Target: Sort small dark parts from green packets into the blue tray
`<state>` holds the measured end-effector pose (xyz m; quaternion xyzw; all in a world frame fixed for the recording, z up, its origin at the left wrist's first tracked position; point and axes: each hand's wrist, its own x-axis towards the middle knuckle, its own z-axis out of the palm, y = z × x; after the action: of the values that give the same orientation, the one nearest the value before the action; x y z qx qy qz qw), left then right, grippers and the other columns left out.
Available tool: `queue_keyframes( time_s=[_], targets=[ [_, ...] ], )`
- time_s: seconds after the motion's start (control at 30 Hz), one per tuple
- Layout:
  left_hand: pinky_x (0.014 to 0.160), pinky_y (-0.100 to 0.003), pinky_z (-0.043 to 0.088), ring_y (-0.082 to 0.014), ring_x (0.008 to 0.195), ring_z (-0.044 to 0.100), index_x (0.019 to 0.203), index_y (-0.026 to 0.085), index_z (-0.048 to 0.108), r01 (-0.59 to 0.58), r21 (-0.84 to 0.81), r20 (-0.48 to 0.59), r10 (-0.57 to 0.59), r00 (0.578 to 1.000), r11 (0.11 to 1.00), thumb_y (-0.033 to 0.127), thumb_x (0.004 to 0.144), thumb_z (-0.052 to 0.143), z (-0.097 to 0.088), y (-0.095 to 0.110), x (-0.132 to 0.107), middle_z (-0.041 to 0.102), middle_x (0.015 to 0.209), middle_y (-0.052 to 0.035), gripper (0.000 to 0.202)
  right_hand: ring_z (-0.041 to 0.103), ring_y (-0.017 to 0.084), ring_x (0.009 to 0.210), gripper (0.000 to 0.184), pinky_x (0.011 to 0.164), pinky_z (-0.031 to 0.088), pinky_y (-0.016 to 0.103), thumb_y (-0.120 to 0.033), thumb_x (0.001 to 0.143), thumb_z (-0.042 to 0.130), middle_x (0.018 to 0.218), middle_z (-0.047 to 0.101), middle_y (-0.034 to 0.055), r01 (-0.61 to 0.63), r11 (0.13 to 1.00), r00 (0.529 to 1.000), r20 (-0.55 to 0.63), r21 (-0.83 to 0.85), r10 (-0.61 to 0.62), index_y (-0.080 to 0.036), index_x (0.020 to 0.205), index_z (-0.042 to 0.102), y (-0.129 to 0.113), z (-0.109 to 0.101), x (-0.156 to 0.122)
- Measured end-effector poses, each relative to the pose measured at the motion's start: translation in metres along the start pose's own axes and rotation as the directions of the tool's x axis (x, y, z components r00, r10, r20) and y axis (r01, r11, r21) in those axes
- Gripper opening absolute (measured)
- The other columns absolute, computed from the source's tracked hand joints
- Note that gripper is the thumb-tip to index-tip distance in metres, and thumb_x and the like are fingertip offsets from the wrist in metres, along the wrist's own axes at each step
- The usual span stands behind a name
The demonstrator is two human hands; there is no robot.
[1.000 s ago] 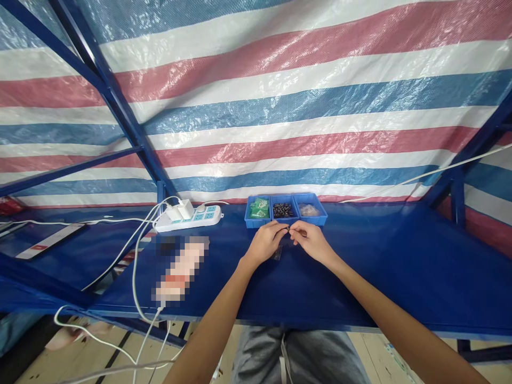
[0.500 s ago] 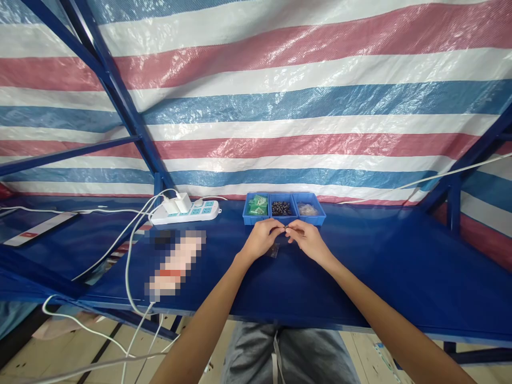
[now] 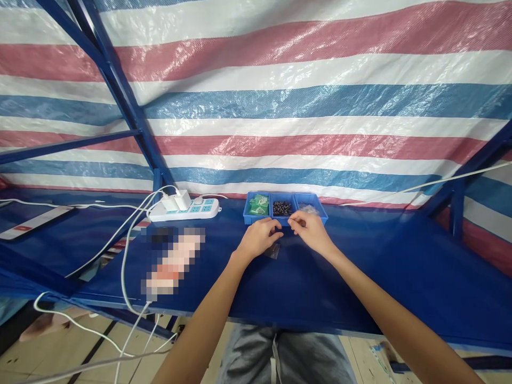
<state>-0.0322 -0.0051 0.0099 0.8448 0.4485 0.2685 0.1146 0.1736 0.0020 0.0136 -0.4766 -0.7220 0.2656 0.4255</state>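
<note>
My left hand (image 3: 262, 236) is over the table just in front of the blue tray (image 3: 256, 219), its fingers curled towards the thumb. My right hand (image 3: 310, 230) is bent at the tray's front edge, fingers curled in, partly covering the right compartment. Whatever either hand pinches is too small to make out. The tray has green packets (image 3: 258, 205) on the left, small dark parts (image 3: 282, 208) in the middle and clear pieces (image 3: 306, 208) on the right. A small clear bag (image 3: 273, 251) with something dark in it lies beneath my left hand.
A white power strip (image 3: 184, 209) with plugs and cables stands at the back left. A pixelated patch (image 3: 176, 261) covers something on the table nearer me. Another flat device (image 3: 36, 223) lies far left. Blue frame bars (image 3: 120, 96) and a striped sheet (image 3: 304, 101) rise behind.
My hands, fingertips together before, have moved apart. The right one has shifted up and right towards the tray, while the left has stayed near the small bag. The view has tilted slightly.
</note>
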Motion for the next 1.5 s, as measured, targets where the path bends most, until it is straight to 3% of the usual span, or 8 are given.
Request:
queue_keyframes(
  time_s=[0.13,0.23,0.43,0.57,0.77,1.0,1.23,1.5],
  targets=[
    [0.062,-0.025,0.039,-0.0153,0.075,0.059,0.096,0.025,0.069,0.048,0.036,0.031,-0.049,0.998,0.998,0.032,0.094,0.056,-0.007,-0.005,0.001,0.066,0.086,-0.0006,0.015,0.070,0.018,0.066,0.018,0.071,0.053,0.032,-0.030,0.089,0.057,0.083,0.073,0.0022,-0.044,0.999,0.990,-0.131,-0.011,0.042,-0.021,0.103,0.064,-0.006,-0.009,0.022],
    [0.060,-0.026,0.039,-0.0158,0.075,0.060,0.096,0.024,0.070,0.078,0.055,0.022,-0.079,0.997,0.995,0.032,0.093,0.055,-0.008,-0.008,0.002,0.066,0.086,-0.0014,0.017,0.069,0.018,0.067,0.030,0.070,0.052,0.032,-0.029,0.091,0.054,0.089,0.073,0.0034,-0.010,0.996,0.991,-0.131,-0.087,-0.001,-0.020,0.119,0.059,-0.004,-0.006,0.014],
    [0.063,-0.027,0.045,-0.0175,0.073,0.063,0.093,0.022,0.074,0.120,-0.125,0.176,-0.097,0.980,0.985,0.050,0.076,0.074,-0.010,-0.024,0.002,0.067,0.083,-0.0023,0.033,0.064,0.019,0.072,0.019,0.072,0.050,0.032,-0.027,0.095,0.050,0.090,0.070,0.0048,0.164,0.971,0.982,0.117,-0.176,-0.145,-0.023,0.104,0.066,0.002,0.014,-0.029],
    [0.059,-0.026,0.045,-0.0187,0.074,0.063,0.091,0.022,0.075,0.137,-0.216,0.278,-0.073,0.958,0.967,0.053,0.061,0.084,-0.014,-0.036,0.001,0.067,0.084,-0.0024,0.044,0.062,0.019,0.074,0.018,0.069,0.048,0.030,-0.023,0.095,0.050,0.089,0.068,0.0049,0.177,0.964,0.975,0.168,-0.199,-0.144,-0.023,0.099,0.068,-0.001,0.024,-0.034],
    [0.053,-0.025,0.039,-0.0156,0.065,0.059,0.078,0.020,0.068,0.169,-0.260,0.304,-0.086,0.949,0.951,0.045,0.067,0.080,-0.011,-0.037,0.001,0.065,0.076,-0.0010,0.031,0.062,0.017,0.075,0.013,0.071,0.047,0.029,-0.019,0.093,0.055,0.090,0.066,0.0047,0.180,0.956,0.971,0.198,-0.229,-0.135,-0.022,0.093,0.067,0.002,0.030,-0.031],
    [0.061,-0.023,0.044,-0.0143,0.067,0.062,0.091,0.020,0.061,0.091,-0.376,0.169,-0.029,0.985,0.922,0.030,0.082,0.068,0.006,-0.012,0.005,0.063,0.071,0.0028,0.015,0.066,0.018,0.079,0.017,0.076,0.049,0.031,-0.016,0.090,0.053,0.088,0.070,0.0037,0.094,0.984,0.991,0.113,-0.153,-0.077,-0.021,0.101,0.065,0.011,0.030,-0.027],
    [0.072,-0.025,0.047,-0.0137,0.074,0.061,0.096,0.019,0.062,-0.024,-0.378,-0.018,0.018,1.000,0.926,0.023,0.093,0.050,0.007,0.001,0.007,0.066,0.080,0.0005,0.013,0.068,0.017,0.069,0.016,0.074,0.053,0.032,-0.024,0.085,0.058,0.084,0.072,0.0021,-0.120,0.991,0.992,0.059,0.064,0.116,-0.021,0.099,0.065,0.015,0.020,-0.022],
    [0.077,-0.030,0.052,-0.0147,0.078,0.061,0.105,0.021,0.061,-0.104,-0.219,0.021,0.111,0.994,0.970,0.023,0.081,0.068,0.010,-0.001,0.004,0.060,0.108,-0.0036,0.026,0.067,0.016,0.062,0.014,0.065,0.053,0.029,-0.032,0.079,0.061,0.073,0.071,0.0010,-0.179,0.942,0.983,0.025,0.284,0.179,-0.019,0.083,0.063,0.018,0.018,-0.019]
  ],
)
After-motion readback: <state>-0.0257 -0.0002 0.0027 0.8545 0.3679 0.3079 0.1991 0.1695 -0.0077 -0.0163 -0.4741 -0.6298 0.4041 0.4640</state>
